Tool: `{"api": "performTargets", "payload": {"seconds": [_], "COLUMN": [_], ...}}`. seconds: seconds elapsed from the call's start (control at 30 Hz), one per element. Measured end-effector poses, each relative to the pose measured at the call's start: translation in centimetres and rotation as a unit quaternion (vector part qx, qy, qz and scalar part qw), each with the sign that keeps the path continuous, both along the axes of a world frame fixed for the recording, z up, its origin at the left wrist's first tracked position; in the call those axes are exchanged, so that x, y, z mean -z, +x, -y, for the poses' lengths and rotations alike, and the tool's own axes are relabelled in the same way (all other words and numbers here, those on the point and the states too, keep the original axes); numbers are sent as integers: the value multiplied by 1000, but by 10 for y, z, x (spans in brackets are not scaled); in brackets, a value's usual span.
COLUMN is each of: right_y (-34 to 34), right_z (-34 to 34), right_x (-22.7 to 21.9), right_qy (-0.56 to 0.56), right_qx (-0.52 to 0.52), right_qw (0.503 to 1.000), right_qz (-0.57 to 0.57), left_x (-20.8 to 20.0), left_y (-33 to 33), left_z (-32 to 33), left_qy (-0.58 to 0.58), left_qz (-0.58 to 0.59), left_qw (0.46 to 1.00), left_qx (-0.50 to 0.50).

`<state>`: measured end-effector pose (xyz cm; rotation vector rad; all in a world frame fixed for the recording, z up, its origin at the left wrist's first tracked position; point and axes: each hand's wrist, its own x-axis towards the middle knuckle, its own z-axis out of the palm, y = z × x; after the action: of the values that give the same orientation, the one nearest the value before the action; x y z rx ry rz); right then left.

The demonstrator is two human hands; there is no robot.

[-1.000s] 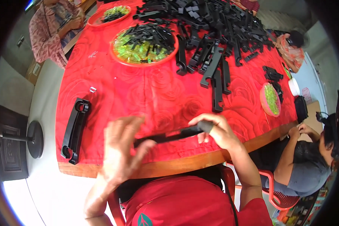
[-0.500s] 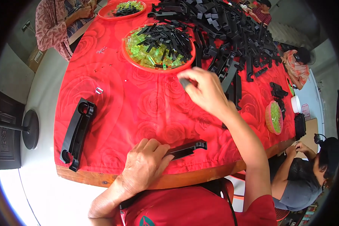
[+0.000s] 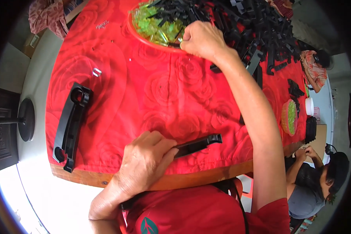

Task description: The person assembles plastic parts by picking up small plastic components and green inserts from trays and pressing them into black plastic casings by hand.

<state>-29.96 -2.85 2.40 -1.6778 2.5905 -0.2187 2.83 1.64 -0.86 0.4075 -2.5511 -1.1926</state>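
Observation:
My left hand (image 3: 146,160) is closed around one end of a long black plastic part (image 3: 199,145) with a hooked far end, lying near the table's front edge. My right hand (image 3: 204,41) reaches forward to the near right rim of a red basin (image 3: 145,40), fingertips pinched together. What lies between those fingertips is too small to make out. Inside the basin are clear yellow-green plastic pieces (image 3: 154,30) and small black strips (image 3: 179,12). A larger black part with rounded sockets (image 3: 68,126) rests at the left, with a small clear piece (image 3: 97,72) beyond it.
A big heap of black plastic parts (image 3: 257,39) covers the far right of the table. At the right edge stand a pink basket of green pieces (image 3: 289,117) and a white bowl (image 3: 309,106). A co-worker (image 3: 316,187) sits at the right; another person's patterned sleeve (image 3: 48,17) shows far left.
My right hand has moved forward to the basin's rim and its fingers have closed. My left hand still holds the black part. The whole view has shifted slightly.

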Motion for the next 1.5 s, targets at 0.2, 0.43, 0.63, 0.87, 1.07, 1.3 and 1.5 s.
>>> {"api": "performTargets", "payload": {"seconds": [0.2,0.43,0.63,0.87,1.07,1.3,1.5], "right_y": [-8,18,91,118,143,156,155], "right_z": [-13,-91,-172,-237,-268,-287,-291], "right_x": [-5,-9,-15,-11,9,27,38], "right_qy": [-4,-233,-215,-254,-207,-260,-333], "right_qx": [-22,-88,-249,-148,-57,57,125], "right_qw": [1000,942,930,934,924,878,763], "right_qz": [-13,226,164,204,317,398,539], "left_x": [-1,-13,-12,-7,-8,-15,-7], "left_y": [-2,8,15,6,10,-27,-70], "left_z": [5,11,10,-20,-62,-41,-37], "left_qy": [68,113,74,19,107,67,67], "left_qz": [25,18,52,-9,42,36,75], "left_qw": [997,993,996,998,993,997,988], "left_qx": [8,2,11,-56,-15,-8,118]}}
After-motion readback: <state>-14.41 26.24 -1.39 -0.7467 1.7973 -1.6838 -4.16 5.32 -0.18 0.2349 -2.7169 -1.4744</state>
